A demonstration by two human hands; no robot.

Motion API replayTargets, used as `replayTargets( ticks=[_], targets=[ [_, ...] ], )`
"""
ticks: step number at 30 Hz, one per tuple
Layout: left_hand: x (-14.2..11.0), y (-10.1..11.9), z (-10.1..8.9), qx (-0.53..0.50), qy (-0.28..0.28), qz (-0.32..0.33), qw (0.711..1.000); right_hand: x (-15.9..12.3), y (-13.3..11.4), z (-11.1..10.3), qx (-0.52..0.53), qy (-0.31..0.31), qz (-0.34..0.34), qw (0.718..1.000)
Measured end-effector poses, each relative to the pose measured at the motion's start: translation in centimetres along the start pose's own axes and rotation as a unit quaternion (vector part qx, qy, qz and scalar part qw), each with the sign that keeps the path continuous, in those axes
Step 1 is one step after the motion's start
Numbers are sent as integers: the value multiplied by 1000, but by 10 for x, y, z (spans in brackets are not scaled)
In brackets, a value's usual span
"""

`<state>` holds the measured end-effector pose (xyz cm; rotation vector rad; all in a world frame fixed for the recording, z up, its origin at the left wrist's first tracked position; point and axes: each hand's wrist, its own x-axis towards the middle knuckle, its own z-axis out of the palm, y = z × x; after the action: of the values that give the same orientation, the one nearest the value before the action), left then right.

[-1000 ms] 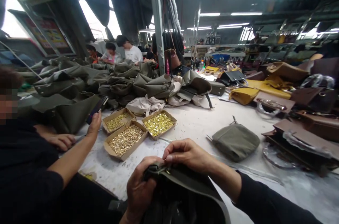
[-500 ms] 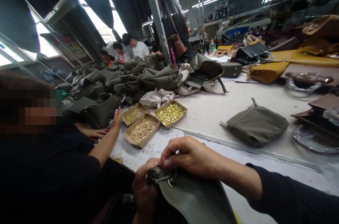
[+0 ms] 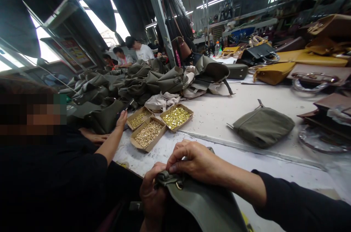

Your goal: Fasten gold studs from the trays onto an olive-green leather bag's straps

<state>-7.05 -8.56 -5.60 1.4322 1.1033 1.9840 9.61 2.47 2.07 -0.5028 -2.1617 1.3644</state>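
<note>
An olive green bag (image 3: 203,204) lies in my lap at the bottom centre, with a small gold ring at its top edge. My left hand (image 3: 153,197) grips that edge from the left, fingers wrapped round it. My right hand (image 3: 193,160) pinches the same folded edge from above, just over the ring. Both sleeves are black.
Three cardboard trays of gold hardware (image 3: 149,134) sit on the white table (image 3: 219,115). A flat olive pouch (image 3: 261,126) lies to the right. A heap of olive bags (image 3: 137,82) fills the back; yellow and brown bags (image 3: 274,73) stand at right. A co-worker's hand (image 3: 120,120) holds a phone at left.
The view has tilted and shifted since one second ago. My hands keep their grip on the bag's edge, and the gold ring has come into view. The co-worker's hand stays by the trays.
</note>
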Motion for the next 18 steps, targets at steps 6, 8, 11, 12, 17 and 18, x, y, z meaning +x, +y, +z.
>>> replayTargets(
  ticks=[6, 8, 11, 12, 17, 18],
  targets=[
    [-2, 1, -3, 33, 7, 6, 999, 1, -4, 0, -23, -21, -19, 999],
    [-3, 3, -3, 37, 2, 9, 999, 0, -6, -1, -24, -35, -29, 999],
    [-2, 6, -2, 35, -5, 19, 999, -2, -10, -3, -29, -47, -38, 998],
    [-1, 7, -2, 32, -8, 20, 999, -3, -11, -3, -31, -49, -41, 997],
    [0, 7, -3, 33, -21, 18, 999, -7, -11, -5, -44, -59, -65, 995],
    [0, 7, -3, 35, -20, 17, 999, -8, -10, -4, -39, -55, -65, 996]
  ],
)
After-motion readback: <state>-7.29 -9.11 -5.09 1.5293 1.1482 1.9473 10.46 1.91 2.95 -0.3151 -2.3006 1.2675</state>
